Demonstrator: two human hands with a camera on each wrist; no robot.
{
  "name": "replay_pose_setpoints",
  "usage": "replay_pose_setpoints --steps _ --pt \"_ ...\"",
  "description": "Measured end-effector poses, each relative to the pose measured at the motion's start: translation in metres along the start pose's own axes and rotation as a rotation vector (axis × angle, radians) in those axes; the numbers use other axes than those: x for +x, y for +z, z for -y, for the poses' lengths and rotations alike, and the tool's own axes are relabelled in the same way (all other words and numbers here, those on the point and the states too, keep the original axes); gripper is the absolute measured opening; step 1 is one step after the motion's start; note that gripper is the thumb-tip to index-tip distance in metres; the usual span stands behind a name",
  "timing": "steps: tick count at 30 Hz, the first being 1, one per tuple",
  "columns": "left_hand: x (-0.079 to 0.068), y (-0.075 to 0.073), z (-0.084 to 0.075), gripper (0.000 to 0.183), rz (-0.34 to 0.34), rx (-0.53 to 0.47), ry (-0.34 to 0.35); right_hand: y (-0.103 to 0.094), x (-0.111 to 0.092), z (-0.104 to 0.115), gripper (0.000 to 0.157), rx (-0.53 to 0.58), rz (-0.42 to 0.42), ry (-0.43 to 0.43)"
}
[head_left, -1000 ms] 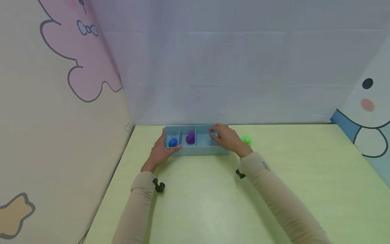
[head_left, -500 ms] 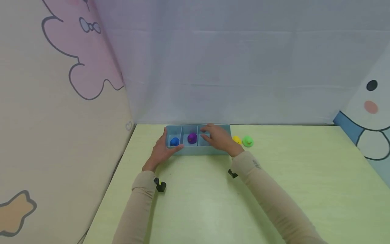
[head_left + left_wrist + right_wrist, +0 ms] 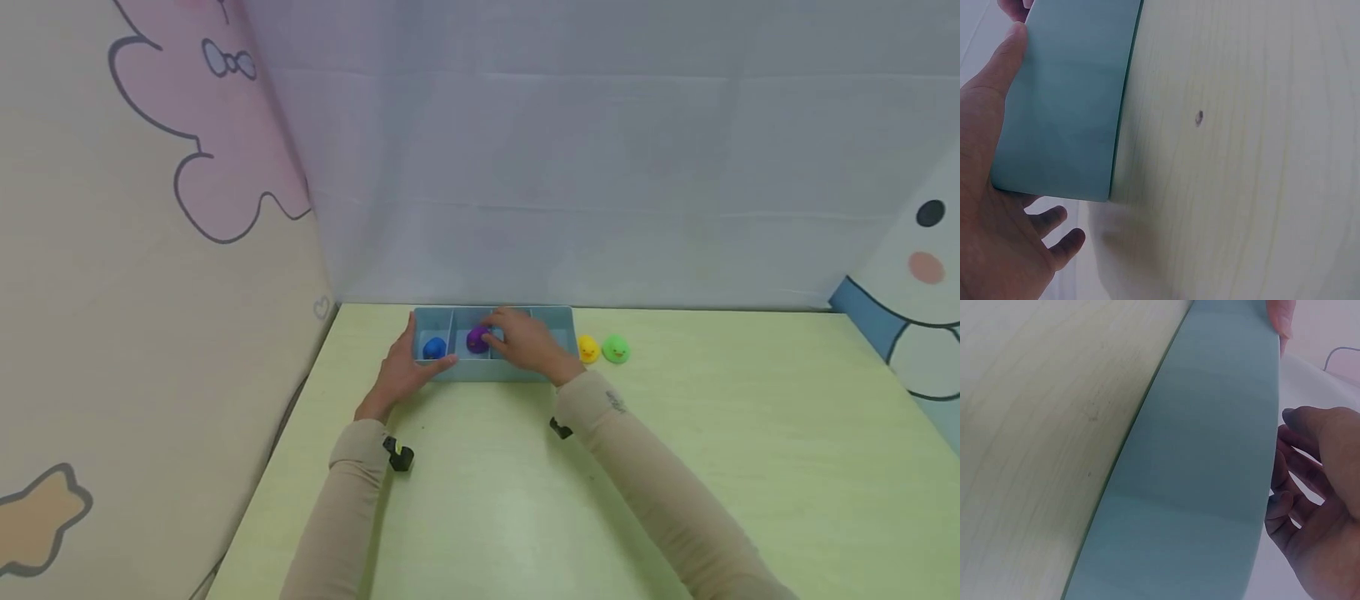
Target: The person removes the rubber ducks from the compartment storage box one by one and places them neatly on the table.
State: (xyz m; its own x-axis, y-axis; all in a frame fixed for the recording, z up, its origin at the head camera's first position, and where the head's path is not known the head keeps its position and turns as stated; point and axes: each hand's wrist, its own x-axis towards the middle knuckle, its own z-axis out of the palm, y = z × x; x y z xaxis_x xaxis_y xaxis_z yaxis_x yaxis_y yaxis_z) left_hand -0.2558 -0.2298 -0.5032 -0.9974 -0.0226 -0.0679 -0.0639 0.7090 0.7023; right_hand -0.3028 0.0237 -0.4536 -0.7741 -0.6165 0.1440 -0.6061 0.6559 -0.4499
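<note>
A pale blue divided box (image 3: 495, 372) stands at the back of the table. My left hand (image 3: 397, 371) holds its left end, thumb along the front rim and fingers round the side. A blue rubber duck (image 3: 434, 347) lies in the leftmost compartment. In the compartment beside it is a purple rubber duck (image 3: 476, 339). My right hand (image 3: 527, 340) reaches over the box from the right, its thumb and fingers spread at the purple duck's right side. In the right wrist view the box wall (image 3: 1191, 444) hides that duck.
Just right of the box, a yellow rubber duck (image 3: 588, 349) and a green rubber duck (image 3: 617, 349) sit side by side on the light wooden table (image 3: 480, 500). A white cloth (image 3: 525, 192) hangs behind the table's back edge. A printed wall (image 3: 187, 333) borders the left side.
My right hand has moved left over the box, from its right compartments to the purple duck. The yellow duck has come into view from behind it. My left hand keeps its hold.
</note>
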Motion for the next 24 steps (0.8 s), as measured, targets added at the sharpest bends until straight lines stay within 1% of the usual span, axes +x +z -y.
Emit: replay_pose_setpoints --steps 8,14,20,24 --pt "-0.001 0.0 -0.001 0.124 -0.012 -0.018 0.006 0.007 0.01 0.002 0.033 -0.005 -0.005 -0.013" --pt "0.001 0.002 0.0 0.125 -0.026 -0.025 0.032 0.011 0.014 0.003 0.033 -0.021 0.005 0.03" --pt "0.001 0.002 0.001 0.125 -0.026 -0.017 0.017 0.013 0.018 0.006 0.033 -0.056 0.026 0.062" --pt "0.0 0.002 0.001 0.125 -0.026 -0.011 0.017 0.014 0.021 0.009 0.034 -0.065 0.048 0.104"
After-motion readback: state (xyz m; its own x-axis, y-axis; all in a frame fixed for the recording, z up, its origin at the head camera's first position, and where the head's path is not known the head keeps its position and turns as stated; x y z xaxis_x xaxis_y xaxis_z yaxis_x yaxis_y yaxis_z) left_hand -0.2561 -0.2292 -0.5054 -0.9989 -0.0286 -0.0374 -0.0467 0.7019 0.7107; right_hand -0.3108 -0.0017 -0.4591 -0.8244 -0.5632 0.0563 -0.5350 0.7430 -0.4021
